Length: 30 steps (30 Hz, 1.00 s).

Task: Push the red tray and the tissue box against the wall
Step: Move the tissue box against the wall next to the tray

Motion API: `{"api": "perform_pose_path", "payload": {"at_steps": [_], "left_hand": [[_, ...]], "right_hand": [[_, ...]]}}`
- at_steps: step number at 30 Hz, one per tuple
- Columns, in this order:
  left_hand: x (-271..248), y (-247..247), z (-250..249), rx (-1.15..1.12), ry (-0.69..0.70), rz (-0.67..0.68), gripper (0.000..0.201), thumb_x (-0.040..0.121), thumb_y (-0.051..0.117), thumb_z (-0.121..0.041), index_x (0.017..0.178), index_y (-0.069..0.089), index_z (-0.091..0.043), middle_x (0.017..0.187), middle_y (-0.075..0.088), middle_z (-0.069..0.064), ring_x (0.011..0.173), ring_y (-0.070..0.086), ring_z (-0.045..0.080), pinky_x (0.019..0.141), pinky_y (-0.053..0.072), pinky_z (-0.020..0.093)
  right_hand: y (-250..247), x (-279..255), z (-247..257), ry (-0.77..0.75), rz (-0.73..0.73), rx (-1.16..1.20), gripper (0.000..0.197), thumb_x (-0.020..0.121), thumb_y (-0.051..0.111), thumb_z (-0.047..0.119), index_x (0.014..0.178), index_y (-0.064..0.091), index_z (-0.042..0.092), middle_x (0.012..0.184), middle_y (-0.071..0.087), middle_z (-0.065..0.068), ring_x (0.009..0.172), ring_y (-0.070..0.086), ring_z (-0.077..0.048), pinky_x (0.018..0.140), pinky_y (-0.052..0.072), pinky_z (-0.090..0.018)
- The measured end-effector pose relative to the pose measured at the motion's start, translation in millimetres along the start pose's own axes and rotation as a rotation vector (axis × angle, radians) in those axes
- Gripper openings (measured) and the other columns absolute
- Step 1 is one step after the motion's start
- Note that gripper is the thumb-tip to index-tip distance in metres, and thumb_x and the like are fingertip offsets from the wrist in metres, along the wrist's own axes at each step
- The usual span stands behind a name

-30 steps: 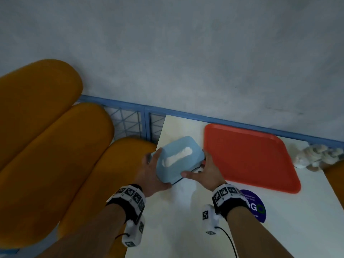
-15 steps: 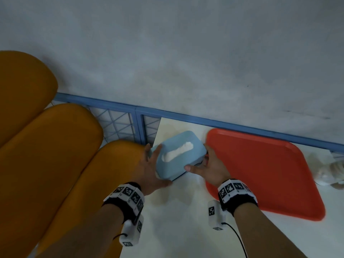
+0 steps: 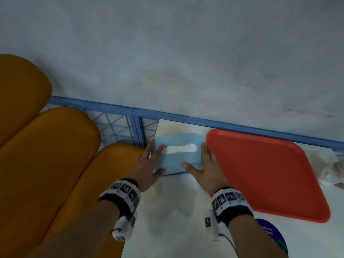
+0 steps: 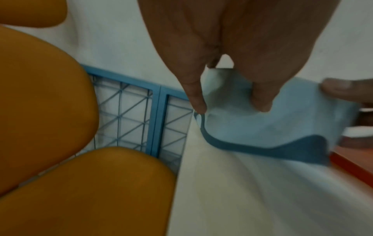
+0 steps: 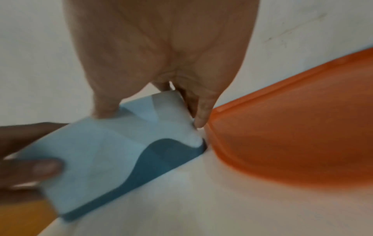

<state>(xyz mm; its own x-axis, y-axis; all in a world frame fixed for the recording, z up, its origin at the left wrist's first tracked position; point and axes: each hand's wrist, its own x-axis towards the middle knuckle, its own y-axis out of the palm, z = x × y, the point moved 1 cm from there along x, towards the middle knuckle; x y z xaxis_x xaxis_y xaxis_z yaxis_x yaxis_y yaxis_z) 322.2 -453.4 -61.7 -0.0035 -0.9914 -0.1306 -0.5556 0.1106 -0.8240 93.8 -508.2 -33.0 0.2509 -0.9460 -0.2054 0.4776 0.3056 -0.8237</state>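
Your left hand [image 3: 147, 164] and right hand [image 3: 204, 167] clasp the pale blue cardboard tissue box [image 3: 177, 152] by its ends, fingers loosely curled. Its long axis runs along the grey wall [image 3: 186, 62], which lies just beyond the box, so push straight ahead.

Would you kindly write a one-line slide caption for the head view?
Both hands, left hand and right hand, hold the tissue box beside the red tray near the wall.

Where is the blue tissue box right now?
In the head view the tissue box sits on the white table's far left corner, between both hands, just left of the red tray and near the wall's blue rail.
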Motion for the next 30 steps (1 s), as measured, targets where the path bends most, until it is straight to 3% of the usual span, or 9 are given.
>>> {"api": "perform_pose_path", "payload": {"at_steps": [4, 6, 9, 13, 16, 18, 23, 27, 30], "left_hand": [[25.0, -29.0, 5.3, 0.130, 0.012, 0.095, 0.083, 0.091, 0.063, -0.029, 0.153, 0.007, -0.033, 0.163, -0.010, 0.003, 0.145, 0.021, 0.035, 0.115, 0.034, 0.046], [29.4, -36.0, 5.2, 0.149, 0.009, 0.092, 0.082, 0.088, 0.067, -0.027, 0.152, 0.016, -0.030, 0.163, -0.001, 0.005, 0.143, 0.026, 0.036, 0.113, 0.036, 0.046], [24.9, -42.1, 2.3, 0.065, 0.025, 0.020, 0.076, 0.081, 0.074, -0.034, 0.145, 0.034, -0.028, 0.159, 0.017, 0.003, 0.139, 0.032, 0.031, 0.110, 0.041, 0.043], [10.7, -35.7, 4.4, 0.012, 0.066, -0.078, 0.063, 0.082, 0.074, -0.033, 0.137, 0.048, -0.017, 0.149, 0.038, 0.004, 0.131, 0.044, 0.027, 0.107, 0.040, 0.035], [8.8, -31.2, 6.1, -0.011, 0.057, -0.119, 0.055, 0.088, 0.069, -0.025, 0.138, 0.050, -0.012, 0.151, 0.040, 0.007, 0.134, 0.043, 0.027, 0.110, 0.035, 0.032], [12.0, -31.0, 5.3, -0.010, 0.055, -0.125, 0.054, 0.088, 0.068, -0.024, 0.138, 0.050, -0.013, 0.151, 0.040, 0.007, 0.134, 0.044, 0.027, 0.110, 0.034, 0.032], [33.8, -37.1, 1.0, 0.013, 0.030, -0.105, 0.055, 0.089, 0.067, -0.027, 0.140, 0.048, -0.015, 0.153, 0.039, 0.003, 0.135, 0.044, 0.026, 0.113, 0.036, 0.037], [57.6, -42.5, -4.2, 0.031, -0.005, -0.084, 0.057, 0.090, 0.065, -0.028, 0.142, 0.045, -0.017, 0.155, 0.036, 0.001, 0.137, 0.041, 0.024, 0.115, 0.034, 0.039], [76.6, -42.3, -4.4, 0.027, -0.004, -0.081, 0.057, 0.089, 0.067, -0.028, 0.141, 0.046, -0.016, 0.155, 0.037, 0.002, 0.137, 0.042, 0.024, 0.115, 0.035, 0.041]], "right_hand": [[19.5, -17.1, 10.0, 0.009, -0.107, -0.002, 0.092, 0.089, 0.041, 0.068, 0.155, 0.002, 0.017, 0.164, 0.004, -0.004, 0.149, 0.005, -0.021, 0.112, -0.003, -0.029], [24.8, -18.2, 11.4, 0.005, -0.100, 0.065, 0.088, 0.091, 0.045, 0.063, 0.155, 0.003, 0.018, 0.164, 0.002, -0.004, 0.149, 0.006, -0.022, 0.114, 0.002, -0.030], [26.9, -15.3, 8.2, -0.064, -0.157, 0.063, 0.082, 0.092, 0.043, 0.061, 0.154, 0.001, 0.027, 0.164, -0.005, -0.003, 0.149, 0.005, -0.025, 0.120, 0.017, -0.043], [29.5, -14.0, 1.5, -0.125, -0.126, -0.043, 0.072, 0.098, 0.033, 0.055, 0.155, 0.000, 0.025, 0.163, -0.012, 0.005, 0.150, -0.001, -0.016, 0.120, 0.020, -0.039], [33.6, -15.8, -2.9, -0.159, -0.130, -0.085, 0.067, 0.102, 0.028, 0.046, 0.155, -0.003, 0.021, 0.161, -0.018, 0.009, 0.149, -0.004, -0.010, 0.117, 0.014, -0.026], [32.8, -12.5, -4.1, -0.163, -0.128, -0.092, 0.065, 0.102, 0.028, 0.044, 0.154, -0.003, 0.020, 0.161, -0.019, 0.009, 0.149, -0.002, -0.010, 0.114, 0.016, -0.024], [23.1, 11.0, -7.8, -0.172, -0.086, -0.130, 0.064, 0.103, 0.027, 0.042, 0.154, -0.005, 0.021, 0.161, -0.020, 0.009, 0.149, 0.000, -0.012, 0.112, 0.029, -0.030], [15.6, 34.0, -10.8, -0.159, -0.091, -0.160, 0.062, 0.103, 0.029, 0.039, 0.155, 0.000, 0.020, 0.162, -0.016, 0.008, 0.148, 0.012, -0.016, 0.108, 0.040, -0.035], [9.9, 50.6, -13.7, -0.141, -0.079, -0.139, 0.061, 0.103, 0.030, 0.039, 0.155, 0.001, 0.022, 0.163, -0.014, 0.008, 0.146, 0.019, -0.019, 0.106, 0.041, -0.037]]}}
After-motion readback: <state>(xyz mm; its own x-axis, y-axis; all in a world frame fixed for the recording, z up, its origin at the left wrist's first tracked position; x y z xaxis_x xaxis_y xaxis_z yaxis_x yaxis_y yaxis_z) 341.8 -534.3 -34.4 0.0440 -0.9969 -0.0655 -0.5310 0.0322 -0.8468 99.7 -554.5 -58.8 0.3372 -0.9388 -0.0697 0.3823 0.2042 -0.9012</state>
